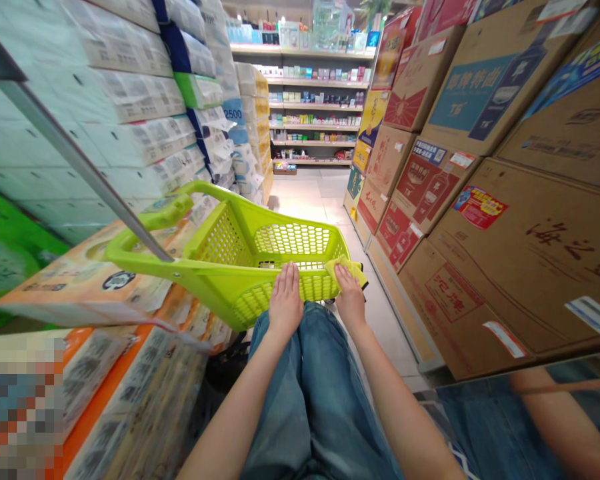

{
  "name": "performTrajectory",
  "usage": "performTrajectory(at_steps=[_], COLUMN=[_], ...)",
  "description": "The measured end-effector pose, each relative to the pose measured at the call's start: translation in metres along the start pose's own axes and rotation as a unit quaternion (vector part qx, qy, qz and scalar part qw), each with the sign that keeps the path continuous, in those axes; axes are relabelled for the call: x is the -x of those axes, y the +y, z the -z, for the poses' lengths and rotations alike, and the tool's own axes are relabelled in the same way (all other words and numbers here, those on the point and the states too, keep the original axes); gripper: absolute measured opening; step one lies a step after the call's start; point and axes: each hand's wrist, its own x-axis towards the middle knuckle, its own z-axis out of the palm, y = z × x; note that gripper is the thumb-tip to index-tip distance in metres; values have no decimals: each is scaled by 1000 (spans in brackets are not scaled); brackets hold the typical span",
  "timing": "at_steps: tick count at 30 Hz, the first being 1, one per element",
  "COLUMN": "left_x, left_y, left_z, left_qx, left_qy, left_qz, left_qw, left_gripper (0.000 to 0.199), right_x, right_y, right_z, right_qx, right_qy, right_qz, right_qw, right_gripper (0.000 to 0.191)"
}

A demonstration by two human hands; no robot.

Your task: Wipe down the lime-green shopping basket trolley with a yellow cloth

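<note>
Fingers (289,283) lie flat on a lime-green basket rim (190,268), right hand (351,300) gripping yellow cloth (344,270), tiled shop aisle (310,207) beyond.

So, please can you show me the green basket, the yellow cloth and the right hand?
green basket (225,241), head view, side mesh wall
yellow cloth (347,269), head view, top fold
right hand (351,300), head view, back of hand
</note>
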Motion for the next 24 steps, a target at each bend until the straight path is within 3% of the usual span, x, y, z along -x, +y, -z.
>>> performTrajectory(at_steps=[3,5,8,11,14,19,24], left_x=[0,-1,-1,-1,-1,0,0], left_y=[1,1,1,0,-1,-1,0], left_z=[0,-1,-1,-1,0,2,3], left_qx=[-3,-3,-3,-4,-2,4,4], left_qy=[-2,0,2,-5,-10,-13,-10], left_qz=[1,2,2,3,4,-1,-2], left_qw=[1000,1000,1000,1000,1000,1000,1000], left_gripper=[82,81,80,76,71,81,84], right_x=[-1,-4,-7,-5,-2,3,5], right_y=[23,18,-17,-62,-85,-59,-6], right_z=[6,5,-8,-26,-34,-21,-4], right_qx=[-6,-6,6,7,4,7,25], right_qy=[32,39,20,-26,-47,-46,3], right_qz=[-47,-82,-83,-11,36,81,32], right_qw=[998,996,996,1000,998,996,999], right_gripper=[83,82,78,75,74,78,81])
